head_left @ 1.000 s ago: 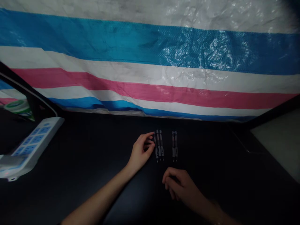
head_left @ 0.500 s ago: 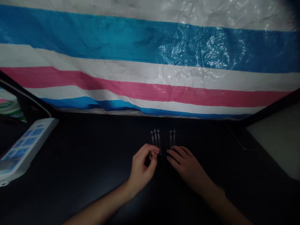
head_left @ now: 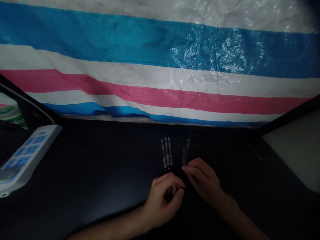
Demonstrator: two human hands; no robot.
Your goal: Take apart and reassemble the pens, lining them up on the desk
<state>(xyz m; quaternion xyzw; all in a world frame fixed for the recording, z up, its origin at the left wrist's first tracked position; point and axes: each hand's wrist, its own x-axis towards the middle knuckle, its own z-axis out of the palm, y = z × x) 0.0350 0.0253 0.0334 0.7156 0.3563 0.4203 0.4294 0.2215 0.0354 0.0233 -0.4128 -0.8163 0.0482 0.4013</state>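
Note:
Three slim pens [head_left: 167, 153] with clear barrels and dark, pale-marked lower parts lie side by side on the dark tabletop. To their right are another pen [head_left: 184, 156], blurred and sitting lower, and a slanted pen [head_left: 188, 145] next to it. My right hand [head_left: 205, 180] is curled, its fingertips at the lower part of the blurred pen; the slanted pen's lower end is hidden behind the fingers. My left hand [head_left: 166, 201] is closed in a pinch just below the row of three. Whatever is between its fingertips is too dark to make out.
A white power strip [head_left: 47, 143] with blue sockets lies at the left on the black tabletop [head_left: 100, 160]. Striped plastic sheeting [head_left: 160, 80] hangs along the back. A green-and-white package [head_left: 12, 115] shows at the far left edge.
My left hand has moved from the three pens toward me and to the right. My right hand has shifted slightly right and curled. The right-hand pens have separated, one coming nearer.

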